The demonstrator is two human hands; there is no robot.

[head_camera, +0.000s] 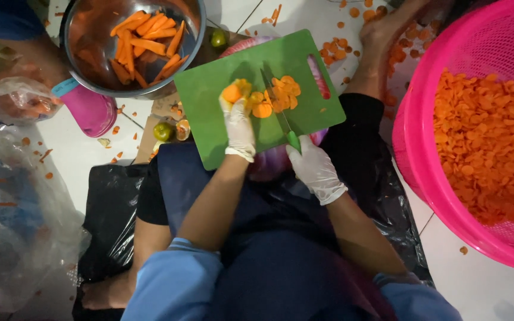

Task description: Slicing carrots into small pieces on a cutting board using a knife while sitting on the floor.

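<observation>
I am slicing a carrot (232, 93) into rounds on the green cutting board (209, 89) across my lap, my gloved left hand (237, 126) curled around the carrot and my gloved right hand (315, 169) closed on the green-handled knife (279, 113); I judge the next cut needs my left fingertips tucked back from the blade. The big pink basket (411, 148) of carrot slices is sitting at my right and the steel bowl (193, 47) of carrot sticks is standing beyond the board, while the pile of cut rounds (282, 95) beside the blade is crowding the cutting spot.

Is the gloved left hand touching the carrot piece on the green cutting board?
Touching. The head view shows the left hand pressed over the carrot piece, gloved fingertips on top of it with no gap, holding it down on the cutting board.
</observation>
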